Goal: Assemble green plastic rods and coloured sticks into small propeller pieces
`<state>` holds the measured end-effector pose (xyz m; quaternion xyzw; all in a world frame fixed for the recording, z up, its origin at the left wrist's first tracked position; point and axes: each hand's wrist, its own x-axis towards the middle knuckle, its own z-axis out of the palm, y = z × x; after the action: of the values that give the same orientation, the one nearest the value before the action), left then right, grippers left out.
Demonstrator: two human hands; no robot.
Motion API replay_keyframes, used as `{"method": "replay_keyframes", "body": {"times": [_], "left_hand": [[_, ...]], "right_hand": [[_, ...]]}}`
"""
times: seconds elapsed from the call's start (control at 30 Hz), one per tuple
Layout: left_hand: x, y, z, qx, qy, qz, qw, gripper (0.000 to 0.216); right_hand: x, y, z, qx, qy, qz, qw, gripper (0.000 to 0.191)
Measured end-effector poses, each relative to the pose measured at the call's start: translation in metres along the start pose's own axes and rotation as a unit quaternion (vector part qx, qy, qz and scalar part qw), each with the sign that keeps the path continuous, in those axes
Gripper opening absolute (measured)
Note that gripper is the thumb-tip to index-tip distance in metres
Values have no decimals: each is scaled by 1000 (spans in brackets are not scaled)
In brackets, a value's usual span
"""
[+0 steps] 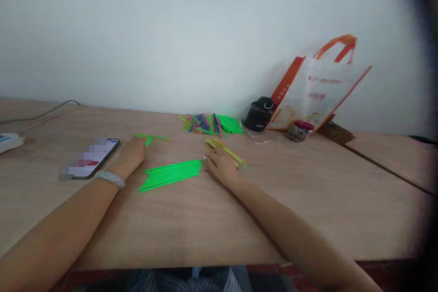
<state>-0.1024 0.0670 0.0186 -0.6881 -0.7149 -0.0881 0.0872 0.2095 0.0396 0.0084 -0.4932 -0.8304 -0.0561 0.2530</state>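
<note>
A bundle of bright green strips [171,174] lies on the wooden table [212,228] between my hands. My right hand [221,166] rests at the bundle's right end, fingertips touching it, fingers together and lying low; several yellow-green strips [226,149] lie just behind it. My left hand [132,155], with a pale bracelet [110,178] on the wrist, lies by a loose green strip [150,137]; its fingers are curled and blurred. A heap of mixed coloured strips [212,124] sits further back.
A phone [92,159] lies left of my left hand. A black pot [259,114], a small jar with a red lid [300,130] and an orange-and-white bag [318,86] stand by the wall. A cable [41,113] runs at far left. A second table [393,155] adjoins on the right.
</note>
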Motion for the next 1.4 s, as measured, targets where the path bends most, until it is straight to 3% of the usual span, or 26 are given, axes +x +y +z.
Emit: {"method": "replay_keyframes", "body": {"times": [0.2, 0.27, 0.33, 0.47, 0.6, 0.77, 1.07, 1.4], "left_hand": [[-12, 23, -15, -82, 107, 54, 989, 35], [-22, 39, -20, -126, 143, 106, 976, 34], [-33, 55, -22, -168, 163, 175, 956, 32], [-53, 80, -24, -214, 149, 253, 932, 28], [-66, 93, -24, -240, 103, 285, 922, 26], [-70, 98, -25, -260, 68, 287, 919, 23], [-71, 99, -23, -265, 72, 286, 918, 17], [-75, 103, -24, -225, 61, 272, 934, 17]], "right_hand": [[2, -3, 1, 163, 28, 36, 986, 33], [4, -8, 2, 255, 29, 79, 963, 36], [5, -12, 2, 366, 19, 135, 921, 39], [6, -20, 2, 506, -16, 203, 838, 50], [4, -21, 1, 538, -51, 209, 815, 45], [1, -23, 2, 546, -83, 165, 817, 35], [-4, -39, 2, 510, -87, 144, 843, 30], [-6, -47, -6, 407, -85, 101, 904, 25]]}}
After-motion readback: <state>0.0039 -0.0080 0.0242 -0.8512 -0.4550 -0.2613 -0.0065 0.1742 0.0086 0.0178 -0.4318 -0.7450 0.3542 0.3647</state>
